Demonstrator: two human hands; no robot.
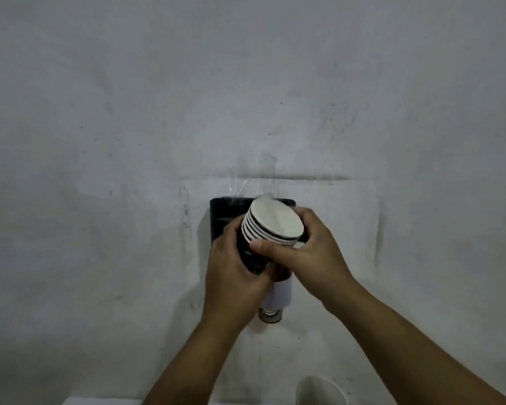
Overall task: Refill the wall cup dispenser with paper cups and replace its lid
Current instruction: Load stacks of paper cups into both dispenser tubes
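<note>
Centre of frame, stack of paper cups (pixel 270 226) tilted, bases toward camera, left hand (pixel 234 267) gripping its dark side, right hand (pixel 307 252) clasped over its lower edge, black wall dispenser (pixel 222 213) directly behind, white cup (pixel 319 391) at bottom right.

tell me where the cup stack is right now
In the head view the cup stack sits centre frame, held between the left hand and right hand, bases up, in front of the black dispenser mount on the wall.

Matt paper, rough plaster.
You hold matt paper cups (pixel 270 226); the wall (pixel 129 112) is rough and scuffed, the dispenser (pixel 221 217) backplate glossy black.
</note>
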